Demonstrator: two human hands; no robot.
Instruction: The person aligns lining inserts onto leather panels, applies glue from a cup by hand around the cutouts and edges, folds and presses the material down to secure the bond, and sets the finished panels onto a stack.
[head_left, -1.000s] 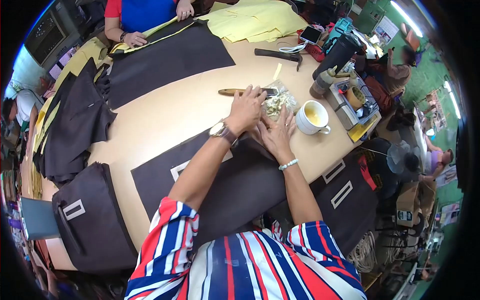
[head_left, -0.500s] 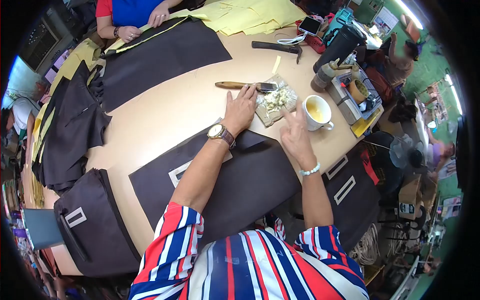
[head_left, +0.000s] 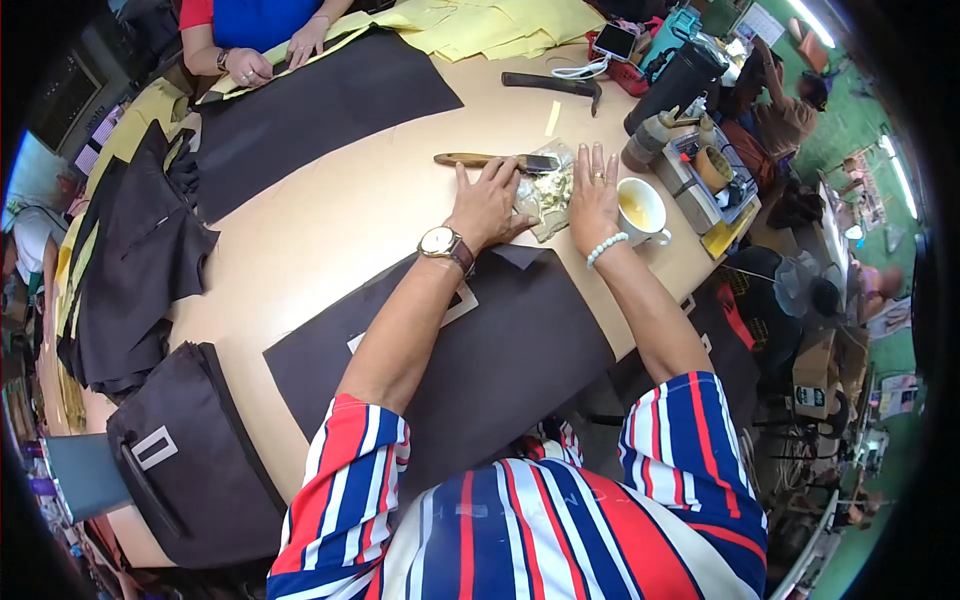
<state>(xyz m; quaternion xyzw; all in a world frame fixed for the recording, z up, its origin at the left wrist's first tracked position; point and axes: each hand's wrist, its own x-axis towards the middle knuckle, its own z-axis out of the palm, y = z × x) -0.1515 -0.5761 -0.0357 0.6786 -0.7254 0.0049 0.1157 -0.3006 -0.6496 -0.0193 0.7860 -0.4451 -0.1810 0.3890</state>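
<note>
My left hand (head_left: pixel 488 205) lies at the left edge of a small board (head_left: pixel 545 229) covered in pale, crumpled lumps. Its fingers are spread and reach up to the wooden handle of a flat brush (head_left: pixel 475 159), whose bristle end rests over the board. On the board's right side, my right hand (head_left: pixel 596 205) is flat with fingers stretched out, between the board and a white cup (head_left: pixel 655 205) holding yellowish liquid. Neither hand visibly grips anything. Beneath my forearms spreads a dark panel (head_left: pixel 500 350), and a pale rectangular frame (head_left: pixel 462 306) on it is partly covered by my left arm.
A hammer (head_left: pixel 550 83) and a yellow strip (head_left: pixel 553 118) lie beyond the board. Bottles (head_left: pixel 648 140) and a tray (head_left: pixel 700 200) stand right. Across the table, a co-worker's hands (head_left: pixel 250 67) rest at dark and yellow sheets. Dark pieces (head_left: pixel 140 260) are piled left.
My right hand has gone from blurred, bent fingers to flat and stretched at the board's right side. My left hand has shifted slightly down, its fingers beside the board. The board has turned somewhat.
</note>
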